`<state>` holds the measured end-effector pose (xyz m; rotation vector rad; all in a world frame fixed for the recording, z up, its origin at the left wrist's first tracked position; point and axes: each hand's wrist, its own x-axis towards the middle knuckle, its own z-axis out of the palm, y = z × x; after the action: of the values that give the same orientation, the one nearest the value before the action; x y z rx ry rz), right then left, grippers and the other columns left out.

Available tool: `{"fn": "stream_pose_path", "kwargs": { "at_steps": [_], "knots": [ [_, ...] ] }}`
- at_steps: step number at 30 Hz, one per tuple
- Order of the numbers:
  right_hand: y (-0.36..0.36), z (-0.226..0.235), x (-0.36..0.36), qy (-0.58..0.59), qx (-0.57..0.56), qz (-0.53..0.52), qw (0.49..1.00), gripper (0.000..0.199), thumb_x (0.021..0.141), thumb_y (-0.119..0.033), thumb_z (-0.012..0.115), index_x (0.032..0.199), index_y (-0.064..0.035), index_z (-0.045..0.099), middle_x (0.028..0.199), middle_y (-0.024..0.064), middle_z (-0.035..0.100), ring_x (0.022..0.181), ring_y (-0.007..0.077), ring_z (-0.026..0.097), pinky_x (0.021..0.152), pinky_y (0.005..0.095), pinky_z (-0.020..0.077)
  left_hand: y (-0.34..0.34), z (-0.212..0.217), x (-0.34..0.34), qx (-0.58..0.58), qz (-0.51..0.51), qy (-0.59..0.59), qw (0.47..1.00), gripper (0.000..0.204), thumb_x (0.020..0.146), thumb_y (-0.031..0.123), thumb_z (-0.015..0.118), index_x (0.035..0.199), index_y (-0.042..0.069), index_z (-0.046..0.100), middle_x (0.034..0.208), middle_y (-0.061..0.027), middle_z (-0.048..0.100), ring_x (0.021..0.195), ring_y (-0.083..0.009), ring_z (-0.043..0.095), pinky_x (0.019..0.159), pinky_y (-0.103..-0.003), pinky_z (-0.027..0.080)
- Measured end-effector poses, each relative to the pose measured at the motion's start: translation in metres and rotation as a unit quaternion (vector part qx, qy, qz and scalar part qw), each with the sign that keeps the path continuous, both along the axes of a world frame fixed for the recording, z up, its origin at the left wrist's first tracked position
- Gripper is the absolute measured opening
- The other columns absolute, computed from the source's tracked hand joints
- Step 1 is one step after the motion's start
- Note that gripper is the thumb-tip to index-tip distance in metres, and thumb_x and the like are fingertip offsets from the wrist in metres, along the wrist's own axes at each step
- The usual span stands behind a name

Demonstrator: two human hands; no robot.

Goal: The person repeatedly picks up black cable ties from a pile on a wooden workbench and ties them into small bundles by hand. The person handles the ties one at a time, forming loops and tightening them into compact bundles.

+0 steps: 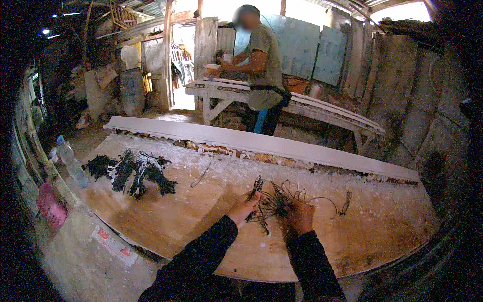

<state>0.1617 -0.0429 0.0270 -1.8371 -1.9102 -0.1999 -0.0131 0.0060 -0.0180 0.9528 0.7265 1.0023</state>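
Currently, the fingers of the left hand (243, 207) are closed around a small bunch of looped dark wire (257, 185), held up over the middle of the desk (201, 226). Just beside it, the right hand (302, 215) has its fingers curled into a larger tangle of dark wire (279, 197), also over the desk's middle; its fingertips are partly hidden, and I cannot tell whether the two lots are hooked together. A short twist of wire (345, 204) lies on the right part of the desk, and several dark bundles with pale ties (135, 173) lie on its left part. White crumbs are scattered over the desk's far half, below a long white strip (261, 142) along its far side. A clear bottle (72, 162) is at the desk's left edge. Beyond the desk, another person (266, 60) stands near a long whitish bench (221, 89).
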Motion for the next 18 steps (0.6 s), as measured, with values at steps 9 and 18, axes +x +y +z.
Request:
{"fn": "stream_pose_path", "kwargs": {
  "at_steps": [9,18],
  "knots": [
    [0.013,-0.018,0.013,0.246,0.107,0.089,0.959,0.010,0.062,-0.009,0.068,0.069,-0.0097,0.060,0.067,0.0042,0.059,0.065,0.0194,0.055,0.063,0.0327,0.0381,0.015,-0.004,-0.004,0.019,0.032,0.010,0.999,0.032,0.085,0.038,0.046,0.085,0.007,0.053,0.056,0.0066,0.031,0.049,-0.0045,0.032,0.047,-0.021,0.036],
    [0.003,0.005,-0.005,0.178,0.213,0.184,0.943,0.009,0.062,-0.005,0.066,0.067,-0.0089,0.059,0.069,0.0057,0.058,0.067,0.0224,0.053,0.064,0.0334,0.0388,0.018,-0.016,0.006,0.018,-0.033,-0.035,0.999,0.036,0.084,0.038,0.048,0.099,0.007,0.055,0.059,0.0072,0.033,0.050,-0.0044,0.033,0.048,-0.022,0.037]
  ]
}}
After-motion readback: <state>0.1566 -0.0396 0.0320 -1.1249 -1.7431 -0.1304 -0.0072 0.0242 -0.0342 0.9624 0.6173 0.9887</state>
